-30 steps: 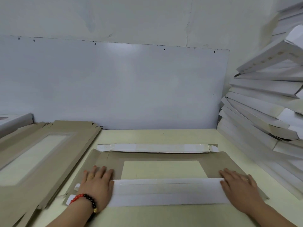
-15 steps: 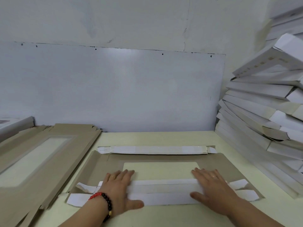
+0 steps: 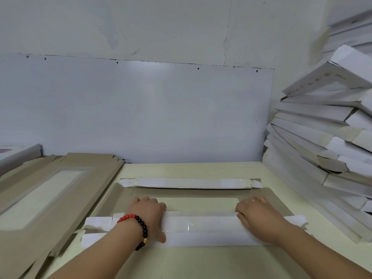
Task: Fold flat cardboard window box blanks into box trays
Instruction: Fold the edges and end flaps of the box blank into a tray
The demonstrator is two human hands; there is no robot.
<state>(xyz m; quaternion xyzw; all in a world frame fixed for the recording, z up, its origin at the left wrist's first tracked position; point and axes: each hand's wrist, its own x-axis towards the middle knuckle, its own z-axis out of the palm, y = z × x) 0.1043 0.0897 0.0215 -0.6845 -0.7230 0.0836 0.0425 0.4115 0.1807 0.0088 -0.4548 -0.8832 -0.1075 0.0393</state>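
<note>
Seen from a head-worn camera: a flat window box blank lying brown side up on a pale yellow desk, its cut-out window showing the desk through the middle. Far long flap already folded over, white face up, with a glossy strip along it. Near long flap rolled up and inward across the blank's front edge — white, also with a shiny strip. Left hand, wearing a red-and-black bead bracelet at the wrist and a ring, curled over the near flap's left part, fingers hooked across its top edge, thumb lying along the front. Right hand, also ringed, gripping the same flap toward its right end, fingers wrapped over the fold. Small white end tabs sticking out past both hands. To the left, a stack of unfolded brown blanks with windows, reaching the desk's near edge. To the right, a leaning pile of finished white box trays against the wall — stacked unevenly, several tilted. Behind the desk, a large white board propped upright.
</note>
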